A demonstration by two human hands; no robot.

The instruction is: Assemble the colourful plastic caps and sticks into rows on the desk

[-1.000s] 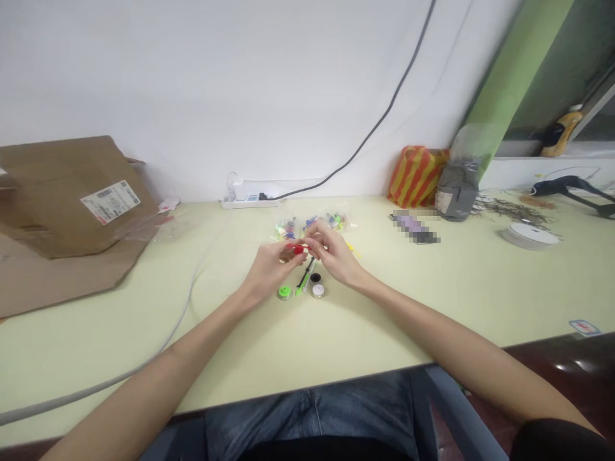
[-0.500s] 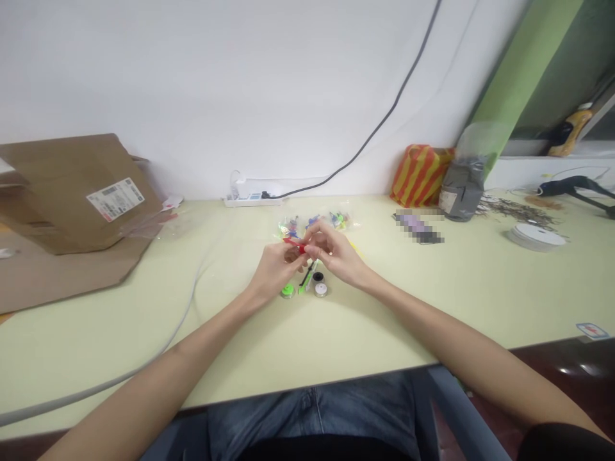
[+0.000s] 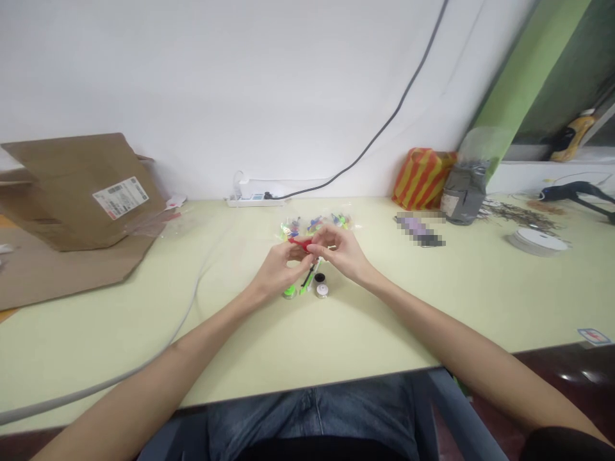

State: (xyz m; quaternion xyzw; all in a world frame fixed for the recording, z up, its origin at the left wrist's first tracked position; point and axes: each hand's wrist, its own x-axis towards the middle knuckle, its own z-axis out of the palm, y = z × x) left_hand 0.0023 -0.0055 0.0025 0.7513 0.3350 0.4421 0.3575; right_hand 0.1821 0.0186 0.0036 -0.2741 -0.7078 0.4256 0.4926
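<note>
My left hand (image 3: 279, 269) and my right hand (image 3: 340, 251) meet above the table, fingers closed on a small red plastic piece (image 3: 302, 244). Its pointed end sticks out to the left; the rest is partly covered by my fingertips. Just below my hands on the tabletop lie a green round piece (image 3: 289, 291), a white round piece (image 3: 322, 291) and a black round piece (image 3: 319, 278). Between them lie slim green and black sticks (image 3: 307, 280). Behind my hands are clear bags of small coloured parts (image 3: 341, 221).
A cardboard box (image 3: 77, 192) stands at the left. A grey cable (image 3: 192, 301) crosses the left side. Along the wall lies a power strip (image 3: 254, 201). To the right are a striped bag (image 3: 423, 178), a grey bag (image 3: 464, 195), a blurred-out flat object (image 3: 419, 228) and a white spool (image 3: 538, 241).
Both hands keep hold of the red piece, with the fingers shifted slightly around it. The whole view has moved a little.
</note>
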